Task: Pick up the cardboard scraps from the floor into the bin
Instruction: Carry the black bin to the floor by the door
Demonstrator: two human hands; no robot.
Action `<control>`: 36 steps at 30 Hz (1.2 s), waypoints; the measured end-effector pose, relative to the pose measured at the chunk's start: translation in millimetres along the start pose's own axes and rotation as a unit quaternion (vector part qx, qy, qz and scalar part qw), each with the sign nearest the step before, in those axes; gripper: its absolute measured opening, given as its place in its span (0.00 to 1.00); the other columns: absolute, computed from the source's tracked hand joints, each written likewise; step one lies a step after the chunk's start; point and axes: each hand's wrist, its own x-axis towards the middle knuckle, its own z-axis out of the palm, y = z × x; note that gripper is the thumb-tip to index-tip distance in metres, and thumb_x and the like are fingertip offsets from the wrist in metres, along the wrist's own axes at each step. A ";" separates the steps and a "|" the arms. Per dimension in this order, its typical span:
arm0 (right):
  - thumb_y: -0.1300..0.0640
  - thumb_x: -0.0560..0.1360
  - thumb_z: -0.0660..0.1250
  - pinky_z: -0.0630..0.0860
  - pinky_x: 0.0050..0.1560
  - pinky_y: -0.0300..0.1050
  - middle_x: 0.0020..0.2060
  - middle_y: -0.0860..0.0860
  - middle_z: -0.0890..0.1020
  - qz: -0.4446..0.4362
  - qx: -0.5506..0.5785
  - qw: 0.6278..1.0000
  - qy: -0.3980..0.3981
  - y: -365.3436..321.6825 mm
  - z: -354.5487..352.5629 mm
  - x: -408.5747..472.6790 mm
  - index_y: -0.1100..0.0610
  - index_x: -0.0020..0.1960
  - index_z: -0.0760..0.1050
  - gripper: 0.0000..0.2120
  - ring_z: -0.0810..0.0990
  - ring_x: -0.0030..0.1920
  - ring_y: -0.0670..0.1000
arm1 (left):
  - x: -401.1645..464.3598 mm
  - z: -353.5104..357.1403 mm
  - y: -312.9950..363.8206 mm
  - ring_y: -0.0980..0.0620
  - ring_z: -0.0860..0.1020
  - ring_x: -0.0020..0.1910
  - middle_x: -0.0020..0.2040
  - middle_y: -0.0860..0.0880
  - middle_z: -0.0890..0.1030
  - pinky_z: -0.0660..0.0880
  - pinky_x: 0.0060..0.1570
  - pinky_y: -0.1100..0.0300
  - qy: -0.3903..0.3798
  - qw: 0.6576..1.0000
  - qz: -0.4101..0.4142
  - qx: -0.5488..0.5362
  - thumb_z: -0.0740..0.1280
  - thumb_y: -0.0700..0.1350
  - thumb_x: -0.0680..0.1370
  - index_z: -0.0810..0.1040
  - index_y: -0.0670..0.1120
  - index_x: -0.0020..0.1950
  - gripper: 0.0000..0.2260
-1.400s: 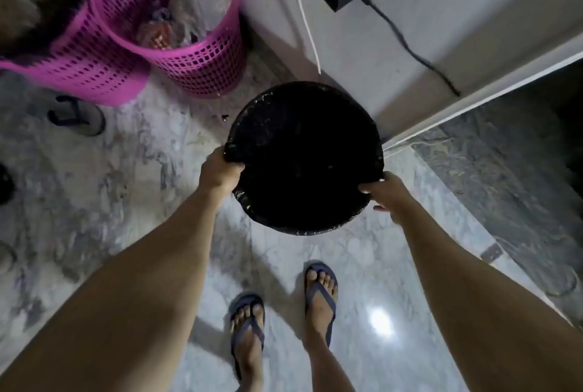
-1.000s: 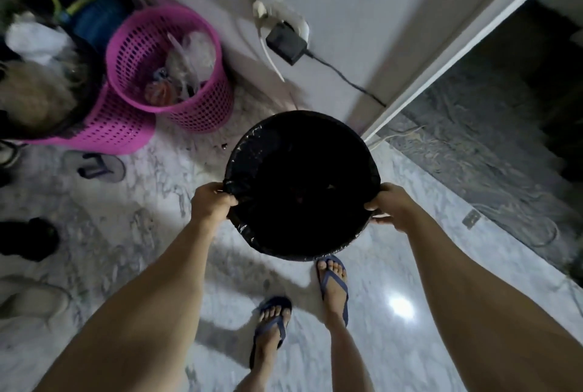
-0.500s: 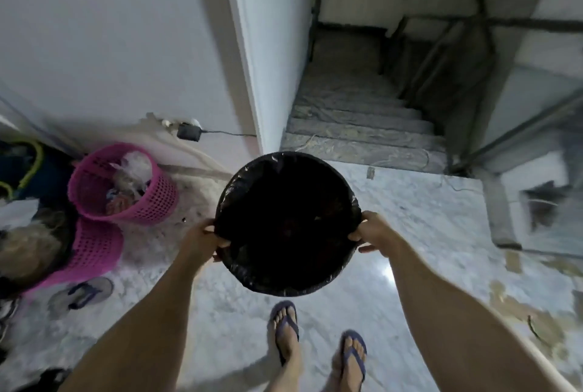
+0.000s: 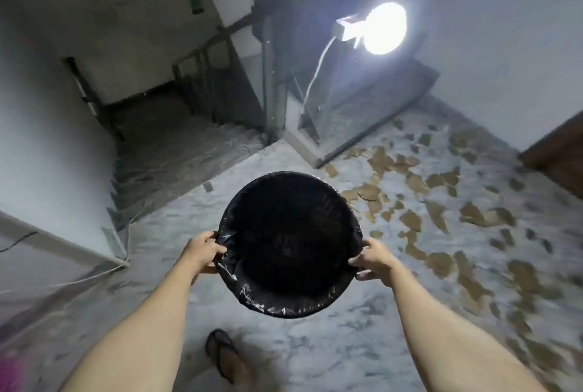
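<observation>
Between both sets of curled fingers hangs the bin (image 4: 290,243), black-lined, left hand (image 4: 202,253) & right hand (image 4: 372,257) gripping opposite rims above marble floor (image 4: 315,354). Cardboard scraps (image 4: 410,221) litter the floor beyond right fingers; stairs (image 4: 176,152) drop beyond left fingers, w/ lamp (image 4: 381,29) glaring ahead.

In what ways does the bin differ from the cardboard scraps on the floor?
The bin is black and round; the cardboard scraps are brown, flat and irregular. The bin is one thing, held above the floor by the left hand and right hand; the scraps are many, scattered on the floor. No scrap is visibly in the bin.
</observation>
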 end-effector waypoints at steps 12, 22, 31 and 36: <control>0.71 0.74 0.68 0.81 0.36 0.47 0.45 0.56 0.82 0.114 0.265 0.932 0.218 367.4 -312.3 -206.1 0.58 0.53 0.72 0.13 0.81 0.38 0.53 | -202.3 446.0 28.5 0.48 0.74 0.35 0.40 0.42 0.75 0.77 0.28 0.58 -0.273 0.915 0.137 0.262 0.63 0.27 0.77 0.77 0.39 0.59 0.14; 0.73 0.75 0.65 0.79 0.39 0.51 0.42 0.60 0.80 0.183 0.475 0.796 0.329 583.4 -414.1 -279.3 0.63 0.57 0.73 0.13 0.80 0.37 0.58 | -304.0 768.6 -4.2 0.45 0.76 0.37 0.43 0.41 0.78 0.78 0.24 0.58 -0.404 0.778 0.193 0.441 0.66 0.28 0.77 0.79 0.39 0.61 0.14; 0.70 0.72 0.71 0.80 0.57 0.62 0.53 0.58 0.83 0.278 0.594 0.650 0.383 751.5 -440.5 -265.1 0.59 0.59 0.75 0.17 0.82 0.54 0.59 | -381.4 1013.6 -99.9 0.44 0.78 0.40 0.47 0.39 0.80 0.76 0.36 0.54 -0.475 0.629 0.211 0.578 0.64 0.27 0.77 0.78 0.40 0.59 0.14; 0.73 0.75 0.68 0.83 0.49 0.56 0.61 0.60 0.79 0.305 0.657 0.565 0.395 826.4 -462.5 -244.0 0.62 0.64 0.73 0.19 0.80 0.59 0.61 | -393.0 1122.8 -174.2 0.46 0.78 0.40 0.49 0.41 0.80 0.77 0.36 0.54 -0.504 0.566 0.196 0.622 0.64 0.28 0.78 0.77 0.41 0.61 0.14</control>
